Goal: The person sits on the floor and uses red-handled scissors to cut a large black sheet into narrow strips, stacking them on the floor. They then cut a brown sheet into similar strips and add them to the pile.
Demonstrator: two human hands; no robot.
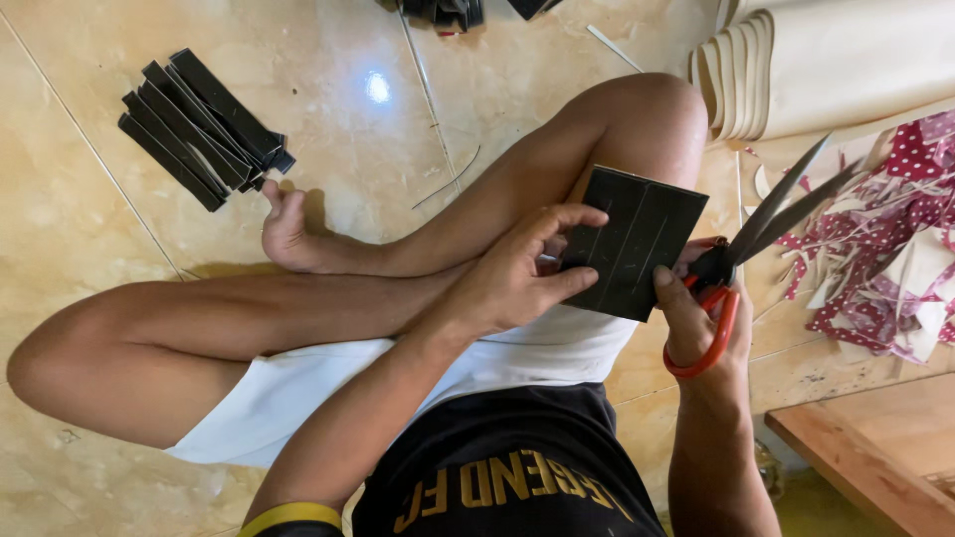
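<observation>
The left hand (517, 273) reaches in from the lower left on a bare forearm, wrist bent, thumb and curled fingers pinching the left edge of a dark square sheet (637, 254). The right hand (701, 318) comes up from below, just right of that sheet, thumb tip pressed on its lower right corner, fingers closed through the red handles of scissors (741, 259). Both forearms converge toward the sheet.

Black flat square sheet (637, 242) sitting tilted above knee, thin lines showing on it, left edge being pinched between fingers. Scissors (741, 268) with red handles and dark blades lying just right of sheet, blades standing open, tips pointing up-right.
</observation>
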